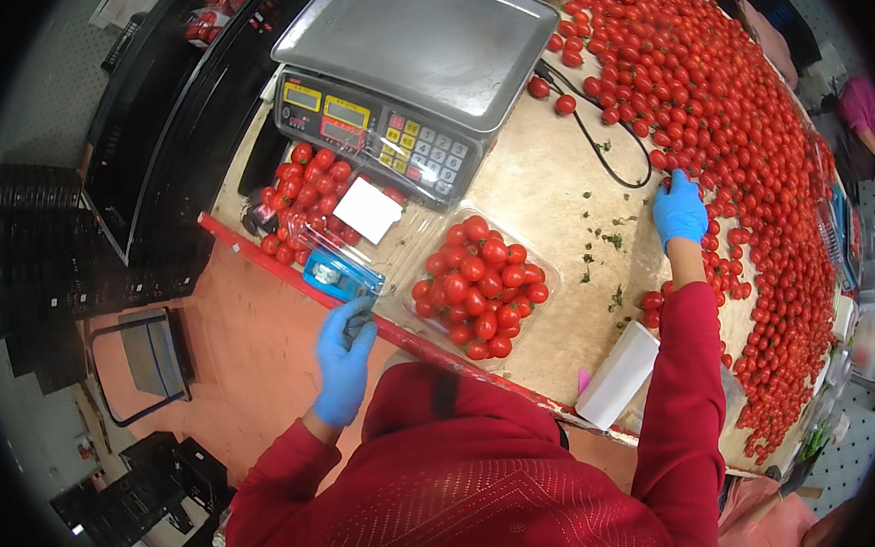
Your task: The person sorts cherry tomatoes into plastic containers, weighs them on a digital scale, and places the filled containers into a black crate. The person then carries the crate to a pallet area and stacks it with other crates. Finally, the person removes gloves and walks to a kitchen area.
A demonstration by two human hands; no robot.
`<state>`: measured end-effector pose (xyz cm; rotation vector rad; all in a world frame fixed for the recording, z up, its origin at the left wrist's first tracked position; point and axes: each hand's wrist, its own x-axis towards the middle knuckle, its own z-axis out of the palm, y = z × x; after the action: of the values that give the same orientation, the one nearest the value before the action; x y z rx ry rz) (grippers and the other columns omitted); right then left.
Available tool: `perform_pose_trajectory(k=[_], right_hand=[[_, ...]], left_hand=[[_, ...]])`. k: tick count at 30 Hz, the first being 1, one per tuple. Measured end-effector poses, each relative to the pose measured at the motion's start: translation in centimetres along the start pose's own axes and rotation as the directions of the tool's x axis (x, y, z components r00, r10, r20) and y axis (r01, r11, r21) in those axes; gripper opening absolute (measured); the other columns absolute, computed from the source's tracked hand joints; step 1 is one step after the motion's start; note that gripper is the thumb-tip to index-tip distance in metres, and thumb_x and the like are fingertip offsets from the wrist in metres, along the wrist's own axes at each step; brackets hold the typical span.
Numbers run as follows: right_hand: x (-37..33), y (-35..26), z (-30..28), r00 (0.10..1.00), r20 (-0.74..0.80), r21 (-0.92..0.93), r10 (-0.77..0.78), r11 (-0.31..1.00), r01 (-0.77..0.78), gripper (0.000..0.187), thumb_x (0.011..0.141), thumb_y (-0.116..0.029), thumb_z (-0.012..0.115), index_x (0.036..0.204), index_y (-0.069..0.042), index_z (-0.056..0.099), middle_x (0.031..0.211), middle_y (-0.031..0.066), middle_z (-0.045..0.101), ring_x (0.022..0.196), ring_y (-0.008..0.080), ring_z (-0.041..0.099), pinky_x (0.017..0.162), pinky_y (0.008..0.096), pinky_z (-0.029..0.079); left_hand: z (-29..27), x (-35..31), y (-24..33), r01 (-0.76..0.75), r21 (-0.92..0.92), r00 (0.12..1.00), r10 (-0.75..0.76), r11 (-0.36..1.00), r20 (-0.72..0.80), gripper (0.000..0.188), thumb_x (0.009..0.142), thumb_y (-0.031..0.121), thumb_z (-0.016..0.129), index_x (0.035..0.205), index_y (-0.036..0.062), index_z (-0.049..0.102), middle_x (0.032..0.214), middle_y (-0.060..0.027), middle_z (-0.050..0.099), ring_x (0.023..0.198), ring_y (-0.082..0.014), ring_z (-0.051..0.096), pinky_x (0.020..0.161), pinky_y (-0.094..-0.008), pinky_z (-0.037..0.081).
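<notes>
My right hand [680,212], in a blue glove, reaches to the near edge of a big spread of cherry tomatoes [689,98]. Its fingers curl down around a tomato there, partly hiding it. My left hand [343,360], also gloved in blue, hovers by the table's red front edge with thumb and forefinger apart; its fingertips look greyish. Just beyond it lies a small blue box [334,276] under clear plastic. Between my hands stands a clear plastic tray [549,280] heaped with cherry tomatoes [479,288].
A weighing scale [411,46] takes up the far left of the table. More packed tomatoes [305,190] and a white card [367,210] lie before it. A black cable [605,161] loops nearby. A white box [618,375] sits front right. Black crates [38,249] stack at left.
</notes>
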<state>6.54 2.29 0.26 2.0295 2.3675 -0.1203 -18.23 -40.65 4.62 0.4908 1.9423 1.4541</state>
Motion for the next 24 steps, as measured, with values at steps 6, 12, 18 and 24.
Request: perform_pose_trajectory(k=[6,12,18,24], right_hand=[[0.5,2.4,1.0,0.999,0.04,0.037,-0.036,0.999,0.034,0.047,0.086,-0.024,0.05,0.132,-0.016,0.045,0.114,0.0245,0.058,0.098,0.0409,0.059,0.083,0.0463,0.048],[-0.9,2.9,1.0,0.984,-0.023,0.455,0.178,0.878,-0.148,0.041,0.088,-0.024,0.057,0.124,-0.008,0.051,0.092,0.0133,0.064,0.066,0.0221,0.062,0.059,0.0344,0.049],[-14.7,-4.0,-3.8,0.905,-0.31,0.637,-0.292,0.643,0.425,0.029,0.083,-0.011,0.063,0.11,-0.003,0.058,0.099,0.0126,0.059,0.083,0.0217,0.061,0.074,0.0314,0.049],[-24.1,-9.8,-5.4,0.871,-0.235,0.662,-0.431,0.585,0.468,0.035,0.076,-0.007,0.067,0.11,-0.005,0.058,0.107,0.0129,0.057,0.082,0.0253,0.062,0.071,0.0322,0.051]], left_hand=[[0.4,-0.7,-0.8,0.161,-0.164,0.985,-0.148,0.973,0.092,0.033,0.09,0.004,0.05,0.123,-0.0003,0.049,0.111,-0.0095,0.055,0.101,-0.0179,0.055,0.09,-0.0323,0.047],[0.2,0.0,-1.7,0.327,-0.402,0.943,-0.266,0.855,0.202,0.038,0.091,0.007,0.05,0.128,0.0015,0.043,0.112,-0.01,0.053,0.101,-0.0193,0.056,0.089,-0.0337,0.048],[1.3,1.9,-2.2,0.396,-0.484,0.915,-0.291,0.781,0.279,0.04,0.093,0.016,0.051,0.13,0.0052,0.042,0.109,-0.0076,0.053,0.099,-0.0172,0.054,0.087,-0.0342,0.046],[2.6,3.7,-3.2,0.445,-0.532,0.895,-0.338,0.721,0.29,0.034,0.096,0.022,0.048,0.127,0.0083,0.047,0.093,-0.0012,0.053,0.081,-0.0113,0.052,0.071,-0.0265,0.044]])
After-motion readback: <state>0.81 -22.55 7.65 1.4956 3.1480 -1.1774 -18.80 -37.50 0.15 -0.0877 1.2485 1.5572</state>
